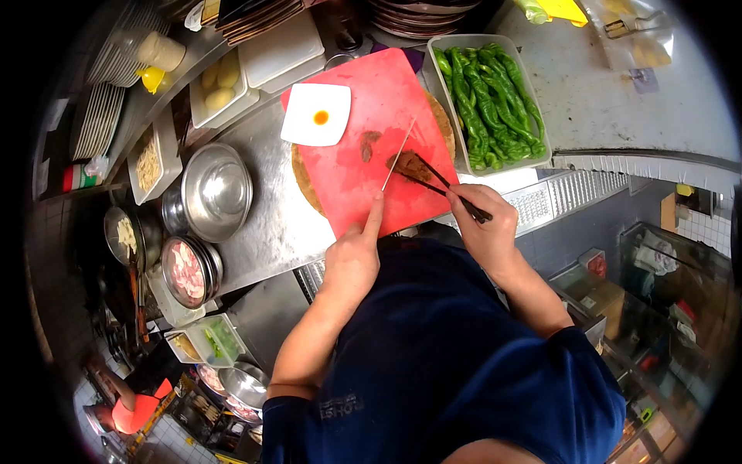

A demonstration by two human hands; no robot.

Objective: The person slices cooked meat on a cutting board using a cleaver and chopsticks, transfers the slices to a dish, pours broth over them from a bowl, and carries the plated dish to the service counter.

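My left hand [354, 259] is closed around a knife, index finger stretched along it. The thin blade [399, 153] is seen edge-on above a red cutting board [340, 201]. In my right hand [491, 220] is a pair of dark chopsticks [435, 176], their tips at a piece of brown cooked meat [410, 168]. The blade lies against or just beside the left end of this meat; I cannot tell whether it touches. A small cut piece of meat [370, 145] rests on the board to the left. A white square plate [315, 116] with an orange-brown spot sits on the board's upper left.
A tub of green peppers [495, 104] stands right of the board. Metal bowls [217, 193] and a bowl of sliced raw meat [185, 271] are at left. Stacked plates [99, 120] and food containers [224, 85] line the back. Another person [131, 410] is at lower left.
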